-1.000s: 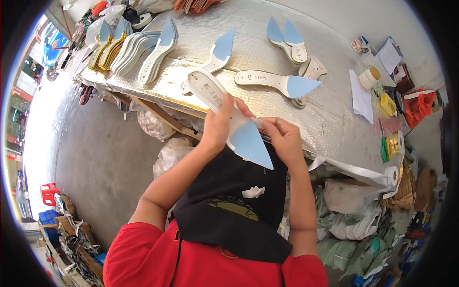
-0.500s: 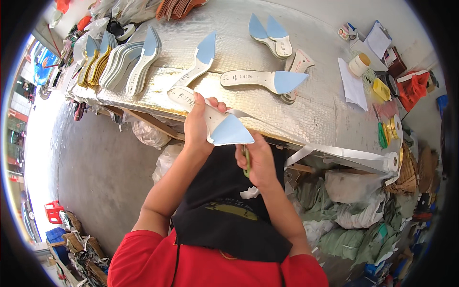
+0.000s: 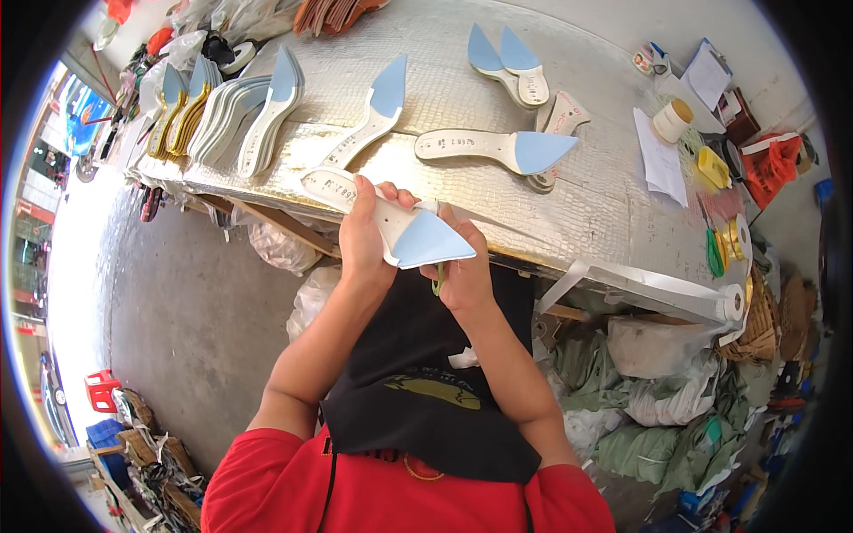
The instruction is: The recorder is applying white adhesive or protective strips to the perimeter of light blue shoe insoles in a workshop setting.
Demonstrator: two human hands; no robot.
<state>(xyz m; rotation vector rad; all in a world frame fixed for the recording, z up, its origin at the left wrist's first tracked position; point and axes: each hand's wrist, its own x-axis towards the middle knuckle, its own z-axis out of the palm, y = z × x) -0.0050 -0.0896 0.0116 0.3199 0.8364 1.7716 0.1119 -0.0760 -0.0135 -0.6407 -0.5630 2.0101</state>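
Against the silver-covered table [image 3: 498, 98], the pointed shoe insole [image 3: 391, 226] sits at the near edge, where it was half a second ago, but it has rolled: the blue toe now points right and a little down, and the white heel end reaches left over the table's edge. The left hand [image 3: 362, 233] stays clamped round its waist, fingers over the top. The right hand [image 3: 462, 271] has come up beneath the toe and is closed on a small green tool [image 3: 438, 282]; so the work has moved to the toe end.

Counted leftwards to rightwards on the table: one fanned stack of insoles [image 3: 227, 111] at the far left, count unclear; one single insole [image 3: 373, 111]; four more in a cluster [image 3: 520, 107]; one cream tape roll [image 3: 673, 120].
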